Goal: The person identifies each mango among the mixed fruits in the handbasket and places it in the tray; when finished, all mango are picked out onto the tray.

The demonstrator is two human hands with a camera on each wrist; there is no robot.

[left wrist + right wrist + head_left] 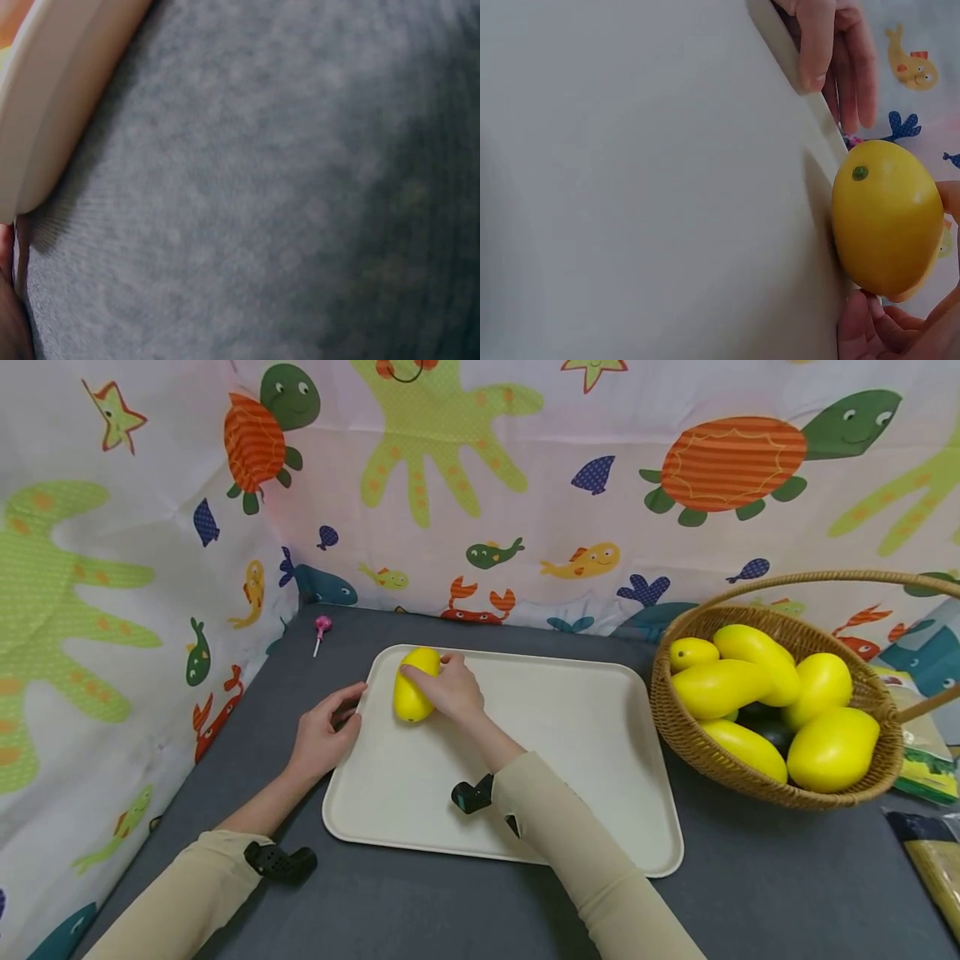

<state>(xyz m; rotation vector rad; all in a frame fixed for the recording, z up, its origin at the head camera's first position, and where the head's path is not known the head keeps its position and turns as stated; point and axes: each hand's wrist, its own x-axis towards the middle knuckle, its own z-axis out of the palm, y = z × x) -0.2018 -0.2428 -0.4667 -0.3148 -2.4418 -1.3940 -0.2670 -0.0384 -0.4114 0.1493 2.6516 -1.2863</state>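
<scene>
Creased sleeves [592, 860], right hand [456, 690] snug around oval fruit [412, 695], loose left hand [322, 733] against tray [570, 718]

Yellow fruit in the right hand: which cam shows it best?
Right wrist: the yellow fruit is largest there, mostly unblocked, with the green spot clear. Head view shows it smaller, partly covered by the right hand. Left wrist gives only a yellow sliver at the left edge, probably the fruit.
</scene>
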